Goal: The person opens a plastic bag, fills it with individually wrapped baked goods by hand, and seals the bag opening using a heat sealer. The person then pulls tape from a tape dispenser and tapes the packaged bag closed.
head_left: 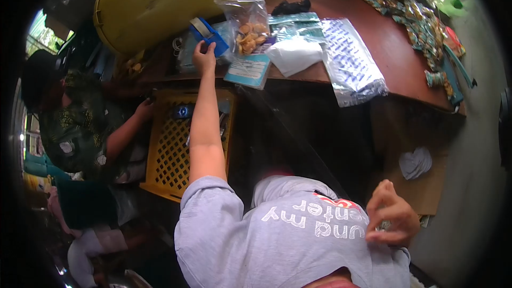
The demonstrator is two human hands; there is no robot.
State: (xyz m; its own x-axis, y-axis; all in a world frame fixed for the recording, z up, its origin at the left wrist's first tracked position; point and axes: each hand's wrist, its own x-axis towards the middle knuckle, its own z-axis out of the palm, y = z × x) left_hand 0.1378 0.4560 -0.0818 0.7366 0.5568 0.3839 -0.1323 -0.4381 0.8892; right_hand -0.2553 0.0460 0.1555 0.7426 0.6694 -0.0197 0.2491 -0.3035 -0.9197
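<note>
The right hand [393, 216] is blurred, and whether it pinches anything cannot be made out. The left forearm [206, 133] hides part of the yellow crate [160, 191]. The top edge cuts off the yellow barrel [165, 8]; the blue card's [249, 70] print (mere pale lines) is too small to read.

Hands [205, 61] apart, left touching tape dispenser [218, 41]

Reddish-brown tbl [408, 69]. On it: clear plastic bag w/ round tan chips [248, 26]; lt-blue rect. flat pack [249, 69] just in front of bag; R of bag, long silvery plastic sheet w/ blue print [353, 56]; farther R, teal-&-brown sachet strips [418, 24].
</note>
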